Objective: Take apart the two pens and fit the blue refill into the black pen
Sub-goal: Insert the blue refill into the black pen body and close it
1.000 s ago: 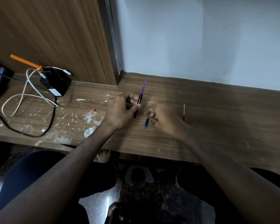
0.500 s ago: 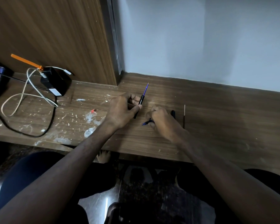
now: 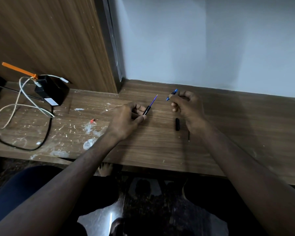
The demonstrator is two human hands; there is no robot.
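Observation:
My left hand [image 3: 128, 118] grips the black pen barrel [image 3: 146, 110] just above the wooden desk [image 3: 237, 126]. The thin blue refill [image 3: 153, 100] sticks out of the barrel's far end, pointing up and away. My right hand [image 3: 188, 106] is raised and pinches a short blue pen piece [image 3: 172, 94] between thumb and finger. A short black pen piece [image 3: 177, 124] lies on the desk under my right hand. A thin dark refill [image 3: 188, 136] lies beside my right wrist, partly hidden.
A black adapter [image 3: 52, 90] with a white cable [image 3: 20, 106], a black cable [image 3: 46, 133] and an orange strip [image 3: 18, 69] sits at the left. White specks and a tiny red bit [image 3: 92, 120] litter the left of the desk. A wooden panel and a pale wall stand behind.
My right hand picked the blue pen piece up off the desk and lifted it away to the upper right, uncovering the black piece. My left hand kept holding the barrel.

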